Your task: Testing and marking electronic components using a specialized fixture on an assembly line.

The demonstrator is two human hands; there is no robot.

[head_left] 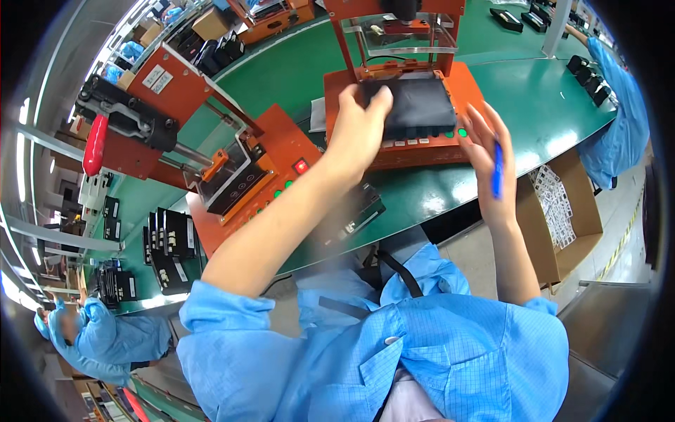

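Black case (pixel 422 105) lying at 1 o'clock in view, over orange press (pixel 470 84); cannot tell whether touching base. Left hand (pixel 357 133) clamping on case's 9 o'clock end, thumb on top. Right hand (pixel 484 156) hovering apart from case, at its 4 o'clock, fingers spread, blue pen (pixel 498 172) resting along it. Second press (pixel 281 137) standing at 10 o'clock. Cardboard box (pixel 583 200) holding white pieces (pixel 552 204) at 3 o'clock. Co-worker's blue sleeve (pixel 620 112) showing at 2 o'clock.
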